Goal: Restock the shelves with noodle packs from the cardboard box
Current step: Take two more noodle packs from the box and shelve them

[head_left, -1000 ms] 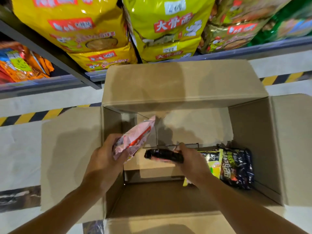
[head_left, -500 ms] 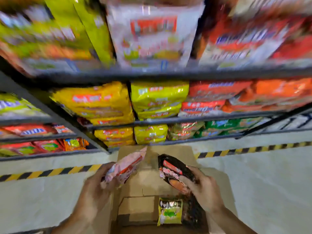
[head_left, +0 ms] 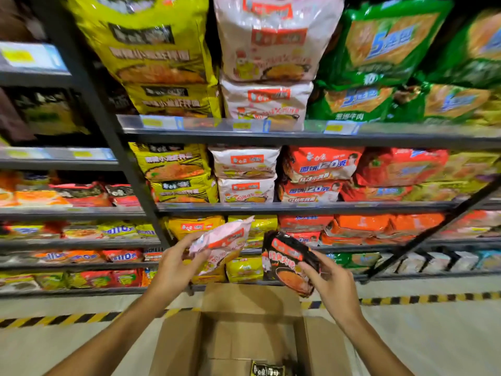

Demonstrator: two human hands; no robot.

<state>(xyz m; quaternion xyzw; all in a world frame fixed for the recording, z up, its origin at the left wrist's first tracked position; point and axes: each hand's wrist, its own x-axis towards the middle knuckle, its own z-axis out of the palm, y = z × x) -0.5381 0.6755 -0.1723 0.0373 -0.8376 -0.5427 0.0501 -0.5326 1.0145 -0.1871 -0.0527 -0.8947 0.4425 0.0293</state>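
My left hand grips a pink-and-white noodle pack, held tilted above the open cardboard box. My right hand grips a black noodle pack with red and orange print, raised beside the pink one. Both packs hang in front of the lower shelves. Inside the box, at the bottom edge of the view, one dark pack shows. The rest of the box's inside is out of view.
Dark metal shelves stacked with yellow, white, red, orange and green multipacks fill the view ahead. A dark upright post divides the left bay from the middle one. A yellow-and-black hazard stripe runs along the pale floor under the shelves.
Both hands have lifted their packs out of the box and up toward the shelves. My view has tilted up from the box to the shelf rows.
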